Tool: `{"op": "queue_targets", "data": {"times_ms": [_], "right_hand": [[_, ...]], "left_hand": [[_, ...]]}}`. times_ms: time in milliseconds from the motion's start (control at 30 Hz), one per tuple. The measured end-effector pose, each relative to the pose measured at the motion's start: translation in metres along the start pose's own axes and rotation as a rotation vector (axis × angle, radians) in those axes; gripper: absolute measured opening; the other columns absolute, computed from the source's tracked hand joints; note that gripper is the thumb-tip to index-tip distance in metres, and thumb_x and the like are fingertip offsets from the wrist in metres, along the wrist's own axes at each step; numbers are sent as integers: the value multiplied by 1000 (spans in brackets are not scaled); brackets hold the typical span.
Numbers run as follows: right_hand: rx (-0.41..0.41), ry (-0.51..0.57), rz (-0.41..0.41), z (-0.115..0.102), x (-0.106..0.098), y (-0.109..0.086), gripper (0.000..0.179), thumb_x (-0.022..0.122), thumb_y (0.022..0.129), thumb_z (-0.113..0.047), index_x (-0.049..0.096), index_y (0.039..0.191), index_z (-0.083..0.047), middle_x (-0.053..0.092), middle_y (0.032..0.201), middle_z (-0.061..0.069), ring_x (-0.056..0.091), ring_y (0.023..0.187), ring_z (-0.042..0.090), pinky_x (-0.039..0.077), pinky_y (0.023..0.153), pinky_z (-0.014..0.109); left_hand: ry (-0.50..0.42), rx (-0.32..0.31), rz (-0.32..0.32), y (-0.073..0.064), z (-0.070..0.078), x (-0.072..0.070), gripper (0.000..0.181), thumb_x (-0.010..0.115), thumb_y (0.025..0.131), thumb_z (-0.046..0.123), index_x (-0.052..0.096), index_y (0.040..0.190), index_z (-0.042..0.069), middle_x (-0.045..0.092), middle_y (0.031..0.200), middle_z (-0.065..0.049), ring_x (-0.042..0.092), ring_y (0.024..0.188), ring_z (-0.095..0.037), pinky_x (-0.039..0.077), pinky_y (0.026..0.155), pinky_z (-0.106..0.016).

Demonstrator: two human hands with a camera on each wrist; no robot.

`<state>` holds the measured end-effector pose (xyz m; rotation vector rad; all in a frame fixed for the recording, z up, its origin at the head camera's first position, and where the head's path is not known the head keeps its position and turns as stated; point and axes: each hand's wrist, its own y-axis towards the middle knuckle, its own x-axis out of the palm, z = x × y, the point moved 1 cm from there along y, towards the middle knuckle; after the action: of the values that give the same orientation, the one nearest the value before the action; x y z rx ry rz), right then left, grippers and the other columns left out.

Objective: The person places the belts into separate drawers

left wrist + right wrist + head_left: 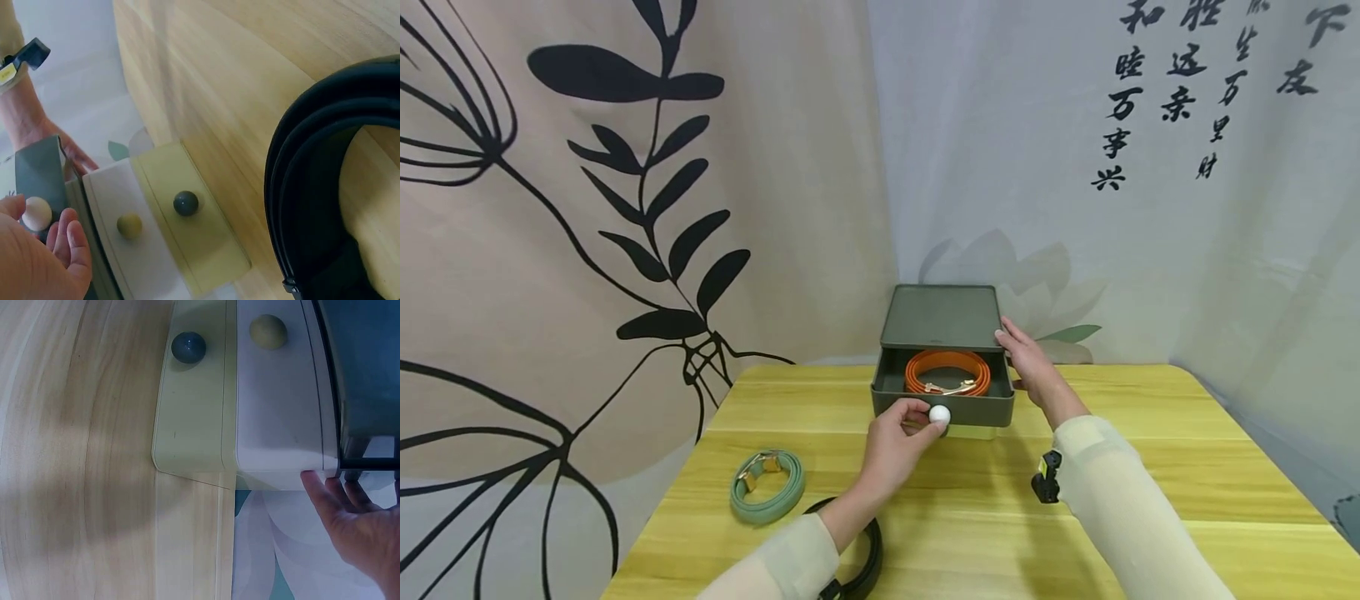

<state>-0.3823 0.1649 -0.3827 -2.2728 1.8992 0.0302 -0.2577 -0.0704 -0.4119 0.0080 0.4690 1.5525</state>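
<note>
My left hand (pixel 891 446) pinches the round white knob (pixel 939 413) of the grey top drawer (pixel 985 411), thumb and fingers on either side of it. The drawer stands pulled out from a small drawer cabinet (pixel 942 315). Inside lies a coiled orange belt (pixel 950 360) with a gold-coloured buckle. Against the cabinet's right side my right hand (pixel 1032 367) rests with its fingers extended. In the right wrist view, those fingers (pixel 322 497) touch the cabinet's side near the top tier.
Below are a white drawer (pixel 140 265) and a pale yellow-green drawer (pixel 209 247). A coiled green belt (pixel 764 511) lies on the wooden table (pixel 1120 492) at left. A coiled black belt (pixel 304 187) sits by my left forearm. A printed curtain (pixel 805 208) hangs behind.
</note>
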Motion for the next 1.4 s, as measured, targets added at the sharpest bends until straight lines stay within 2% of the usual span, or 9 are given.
{"op": "queue_targets", "data": {"times_ms": [300,533,800,1167,1400], "right_hand": [[-2,-13,-2,0,1,0,61,33,107,-44,1,159,-35,-1,165,11,9,148,43,19,108,71],[-7,-19,-2,-2,-1,1,60,33,107,-45,2,158,-39,0,165,11,9,148,43,19,108,70],[-6,-12,-7,-1,0,1,61,34,107,-44,2,158,-37,0,165,11,9,147,44,18,108,71],[-1,13,-7,1,-2,3,61,34,107,-43,1,158,-38,-1,165,11,5,148,44,21,109,68],[-10,10,-13,0,-2,2,61,34,107,-43,1,158,-37,-3,165,11,4,148,44,18,108,70]], "left_hand": [[-32,2,10,2,2,5,23,79,86,15,67,104,7,70,92,-4,67,77,-14,54,68,-25],[-19,2,23,5,2,7,22,80,85,16,68,101,7,70,90,-2,67,76,-11,54,68,-25],[-34,-20,25,5,5,8,22,79,86,16,67,102,7,70,91,-2,67,78,-13,55,68,-26],[-60,-49,56,15,5,14,22,79,86,15,67,103,6,69,92,-2,67,80,-12,56,68,-27],[-73,-56,78,22,2,18,22,78,86,14,67,103,6,68,91,-3,67,80,-13,56,67,-26]]}}
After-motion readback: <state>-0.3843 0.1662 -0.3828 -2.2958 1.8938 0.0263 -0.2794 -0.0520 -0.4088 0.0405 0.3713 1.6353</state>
